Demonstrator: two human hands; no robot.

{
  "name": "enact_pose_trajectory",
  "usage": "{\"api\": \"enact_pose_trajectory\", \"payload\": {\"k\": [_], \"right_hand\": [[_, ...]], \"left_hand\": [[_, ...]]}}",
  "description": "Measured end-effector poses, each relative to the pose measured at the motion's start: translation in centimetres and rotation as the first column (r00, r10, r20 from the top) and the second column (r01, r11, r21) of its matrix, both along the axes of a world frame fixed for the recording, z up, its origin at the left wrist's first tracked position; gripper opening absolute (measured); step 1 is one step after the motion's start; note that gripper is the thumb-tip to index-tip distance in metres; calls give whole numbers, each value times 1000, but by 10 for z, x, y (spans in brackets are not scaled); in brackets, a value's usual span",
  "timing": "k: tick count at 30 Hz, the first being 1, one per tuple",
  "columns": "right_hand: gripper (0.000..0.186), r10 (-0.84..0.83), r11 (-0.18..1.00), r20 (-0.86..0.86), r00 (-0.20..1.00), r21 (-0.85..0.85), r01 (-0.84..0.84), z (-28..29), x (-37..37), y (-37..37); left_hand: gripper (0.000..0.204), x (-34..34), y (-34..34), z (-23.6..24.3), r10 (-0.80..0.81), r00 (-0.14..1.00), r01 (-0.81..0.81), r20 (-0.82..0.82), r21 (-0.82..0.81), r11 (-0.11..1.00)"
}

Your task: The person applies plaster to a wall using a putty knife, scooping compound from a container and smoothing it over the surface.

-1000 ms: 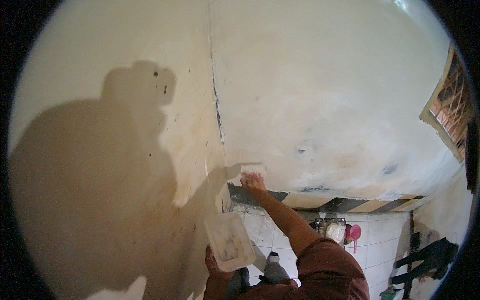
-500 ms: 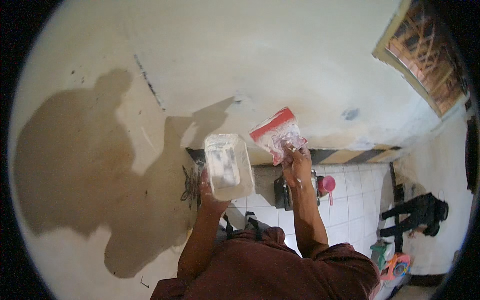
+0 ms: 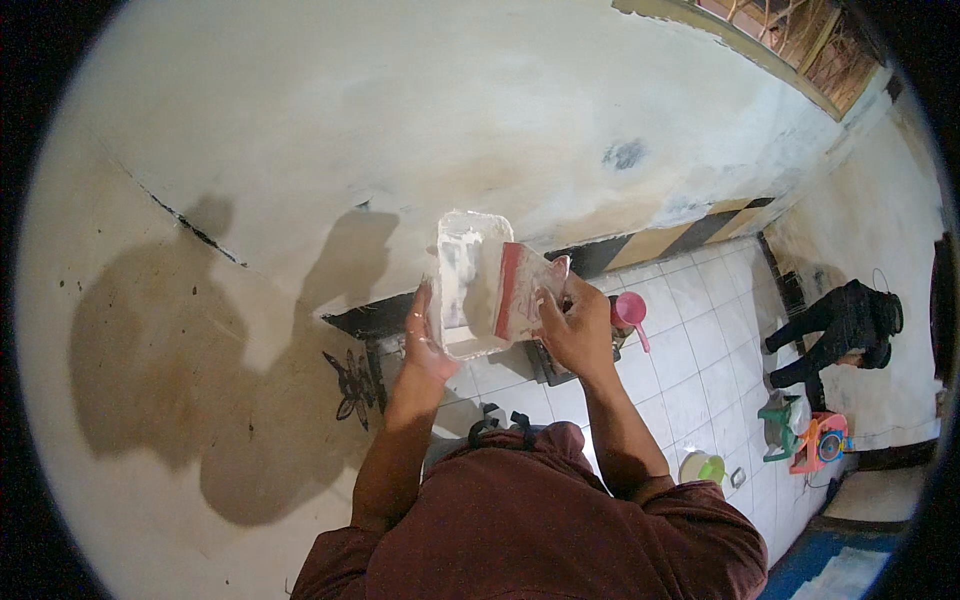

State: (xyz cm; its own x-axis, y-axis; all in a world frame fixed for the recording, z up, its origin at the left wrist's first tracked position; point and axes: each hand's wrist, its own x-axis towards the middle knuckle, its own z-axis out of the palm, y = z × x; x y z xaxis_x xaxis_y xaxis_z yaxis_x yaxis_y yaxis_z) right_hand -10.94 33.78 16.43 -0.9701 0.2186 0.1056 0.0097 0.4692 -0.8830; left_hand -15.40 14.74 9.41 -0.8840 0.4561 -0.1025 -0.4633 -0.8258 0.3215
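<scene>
A white tray [image 3: 468, 285], smeared with white paste, is gripped along its left edge by the fingers of the left hand [image 3: 428, 340], which are curled around the rim with the thumb on the near side. The tray is held up at chest height, tilted so that its open face is turned toward the right. A flat scraper [image 3: 520, 292] with a red band along its edge is clamped between the fingers and thumb of the right hand [image 3: 578, 328]; its blade is laid against the right rim of the tray, touching it. Both hands are thus closed, each on its own tool, and the two tools meet between them.

Both forearms are seen coming up from the lower edge, out of the sleeves of a dark red shirt [image 3: 540, 530].

Behind the hands a pale plastered wall [image 3: 420, 130] is seen, with a dark patch and a thin crack running down on the left, and with shadows cast across its left part. A black and yellow striped band [image 3: 680, 235] runs along the foot of the wall. Below it lies a white tiled floor [image 3: 700, 370], on which a pink scoop [image 3: 630, 312] is seen just right of the right hand. Farther right, well apart, a dark bundle [image 3: 840, 325], a green container [image 3: 782, 425] and an orange object [image 3: 820, 442] are found.
</scene>
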Motion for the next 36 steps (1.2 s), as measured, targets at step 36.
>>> {"api": "enact_pose_trajectory", "payload": {"k": [36], "right_hand": [[14, 296, 729, 47, 954, -656, -194, -45, -53, 26]], "left_hand": [[49, 5, 17, 19, 211, 915, -299, -343, -225, 928]]}}
